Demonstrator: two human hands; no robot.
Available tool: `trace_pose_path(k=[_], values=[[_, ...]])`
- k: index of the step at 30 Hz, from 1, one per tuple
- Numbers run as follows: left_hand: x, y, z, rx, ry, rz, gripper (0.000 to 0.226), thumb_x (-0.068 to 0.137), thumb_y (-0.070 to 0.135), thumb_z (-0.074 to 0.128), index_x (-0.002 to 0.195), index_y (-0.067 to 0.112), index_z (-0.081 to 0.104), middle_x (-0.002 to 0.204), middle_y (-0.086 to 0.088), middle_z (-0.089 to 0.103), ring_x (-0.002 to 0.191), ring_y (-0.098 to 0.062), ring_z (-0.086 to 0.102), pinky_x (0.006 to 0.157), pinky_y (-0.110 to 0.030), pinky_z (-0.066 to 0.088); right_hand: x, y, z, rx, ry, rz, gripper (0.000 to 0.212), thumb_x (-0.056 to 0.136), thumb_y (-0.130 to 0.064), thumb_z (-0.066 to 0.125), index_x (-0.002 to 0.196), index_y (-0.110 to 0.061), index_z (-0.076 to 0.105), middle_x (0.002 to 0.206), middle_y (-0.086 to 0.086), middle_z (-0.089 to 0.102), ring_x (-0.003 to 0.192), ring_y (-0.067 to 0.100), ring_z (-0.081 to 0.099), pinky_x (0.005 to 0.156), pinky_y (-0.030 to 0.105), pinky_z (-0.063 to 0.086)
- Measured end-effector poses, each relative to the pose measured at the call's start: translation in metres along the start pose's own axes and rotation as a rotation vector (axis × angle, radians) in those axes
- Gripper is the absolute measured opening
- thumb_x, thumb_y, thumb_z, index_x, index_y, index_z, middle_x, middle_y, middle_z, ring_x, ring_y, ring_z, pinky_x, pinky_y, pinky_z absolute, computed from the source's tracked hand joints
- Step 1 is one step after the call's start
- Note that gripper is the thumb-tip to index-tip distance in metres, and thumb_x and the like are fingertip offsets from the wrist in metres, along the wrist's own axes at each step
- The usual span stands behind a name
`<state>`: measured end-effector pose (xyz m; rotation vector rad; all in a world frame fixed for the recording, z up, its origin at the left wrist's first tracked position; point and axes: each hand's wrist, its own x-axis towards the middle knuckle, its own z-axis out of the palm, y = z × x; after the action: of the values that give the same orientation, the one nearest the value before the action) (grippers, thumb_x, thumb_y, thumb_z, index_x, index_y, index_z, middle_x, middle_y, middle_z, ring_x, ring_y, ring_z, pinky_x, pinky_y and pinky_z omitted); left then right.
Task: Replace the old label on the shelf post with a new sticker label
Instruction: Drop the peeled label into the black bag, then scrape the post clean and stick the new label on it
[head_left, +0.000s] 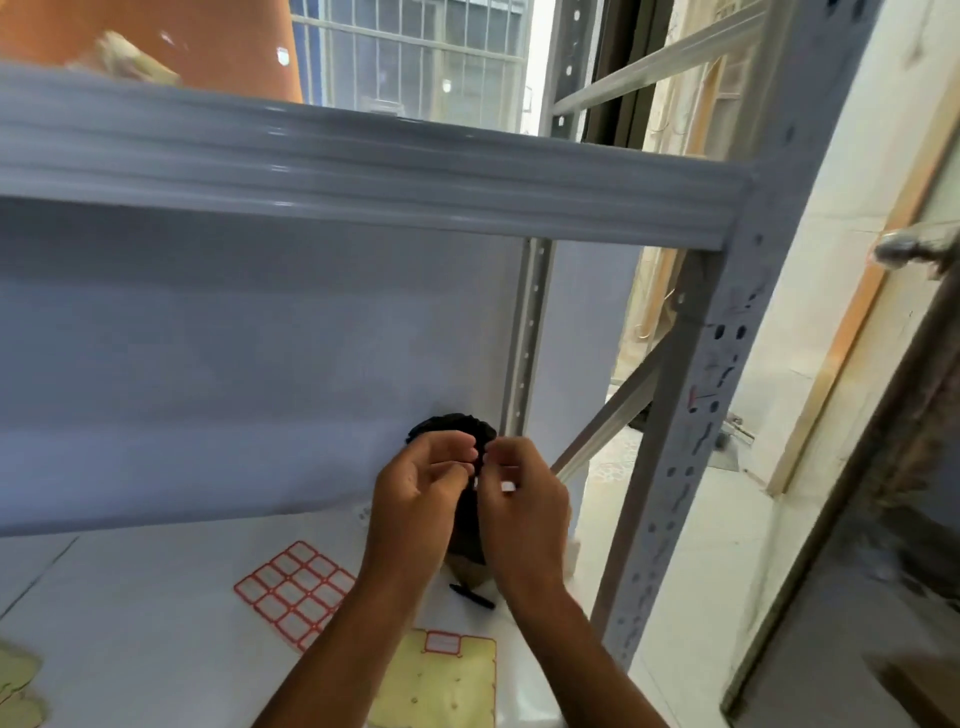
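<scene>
Head view, looking down over a white shelf board (130, 623) inside a grey metal rack.

Left hand (415, 493) and right hand (524, 499) raised together above the board, fingertips nearly meeting in front of a black bag (452, 428). Left thumb and forefinger pressed together, apparently pinching something too small and blurred to identify. Right hand curled likewise, with a small white scrap (507, 486) showing at its fingers; impossible to tell whether pinched or merely stuck there, or whether a label at all.

Flat on the board, left of the forearms, a sheet of red-bordered sticker labels (291, 590), long axis running diagonally from near left toward far right. Closer to the camera, a yellowish backing sheet (441, 686) with one red-bordered label (442, 643) left at its top edge, long side running left to right. Between the wrists, a black marker (471, 596) lying flat, angled slightly down to the right.

At right, the perforated shelf post (691, 441), standing upright but leaning in the wide-angle picture, with scribbles and a small red mark on its face.
</scene>
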<state>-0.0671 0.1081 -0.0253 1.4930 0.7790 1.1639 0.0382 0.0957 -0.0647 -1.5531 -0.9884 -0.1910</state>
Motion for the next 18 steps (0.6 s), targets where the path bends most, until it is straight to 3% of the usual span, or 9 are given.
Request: trace_pose_path(k=[2, 4, 8, 10, 13, 18], values=[[-0.003, 0.005, 0.010, -0.025, 0.023, 0.002, 0.016, 0.097, 0.022, 0.060, 0.103, 0.034, 0.069, 0.096, 0.018, 0.075, 0.097, -0.006, 0.071, 0.083, -0.025, 0.057, -0.003, -0.028, -0.028, 0.064, 0.117, -0.168, 0.016, 0.094, -0.013, 0.070, 0.097, -0.028, 0.065, 0.087, -0.015, 0.070, 0.076, 0.001, 0.067, 0.069, 0.016, 0.057], [-0.011, 0.011, 0.022, -0.039, -0.003, -0.005, 0.014, 0.097, 0.034, 0.057, 0.106, 0.037, 0.068, 0.096, 0.022, 0.074, 0.094, -0.003, 0.070, 0.082, -0.026, 0.058, 0.002, -0.050, -0.058, 0.065, 0.234, -0.368, 0.005, 0.092, -0.017, 0.069, 0.096, -0.018, 0.066, 0.084, -0.008, 0.067, 0.071, 0.002, 0.061, 0.067, 0.009, 0.050], [-0.028, 0.021, 0.050, 0.009, -0.200, 0.010, 0.017, 0.096, 0.044, 0.054, 0.109, 0.045, 0.064, 0.107, 0.022, 0.072, 0.098, 0.004, 0.068, 0.074, -0.015, 0.055, 0.023, -0.064, -0.118, 0.035, 0.487, -0.571, 0.016, 0.084, -0.012, 0.071, 0.090, -0.013, 0.055, 0.081, -0.007, 0.049, 0.072, 0.007, 0.046, 0.067, 0.014, 0.042], [-0.036, 0.025, 0.066, 0.054, -0.296, 0.057, 0.029, 0.091, 0.050, 0.059, 0.120, 0.047, 0.061, 0.117, 0.024, 0.069, 0.106, 0.007, 0.066, 0.079, -0.014, 0.055, 0.036, -0.057, -0.142, -0.019, 0.560, -0.514, 0.019, 0.086, -0.015, 0.074, 0.095, -0.008, 0.060, 0.088, -0.006, 0.050, 0.077, 0.011, 0.048, 0.068, 0.026, 0.047], [-0.045, 0.029, 0.088, 0.096, -0.366, 0.093, 0.046, 0.087, 0.054, 0.064, 0.132, 0.049, 0.055, 0.127, 0.029, 0.063, 0.113, 0.011, 0.061, 0.079, -0.007, 0.050, 0.052, -0.039, -0.163, -0.084, 0.464, -0.345, 0.027, 0.088, -0.022, 0.078, 0.110, -0.012, 0.065, 0.102, -0.006, 0.059, 0.092, 0.016, 0.059, 0.077, 0.039, 0.055], [-0.045, 0.027, 0.102, 0.124, -0.323, 0.118, 0.044, 0.089, 0.047, 0.065, 0.133, 0.051, 0.055, 0.131, 0.029, 0.061, 0.111, 0.012, 0.061, 0.069, -0.001, 0.046, 0.057, -0.022, -0.168, -0.067, 0.322, -0.282, 0.033, 0.085, -0.023, 0.081, 0.116, -0.018, 0.068, 0.118, 0.000, 0.061, 0.105, 0.017, 0.065, 0.083, 0.039, 0.061]])
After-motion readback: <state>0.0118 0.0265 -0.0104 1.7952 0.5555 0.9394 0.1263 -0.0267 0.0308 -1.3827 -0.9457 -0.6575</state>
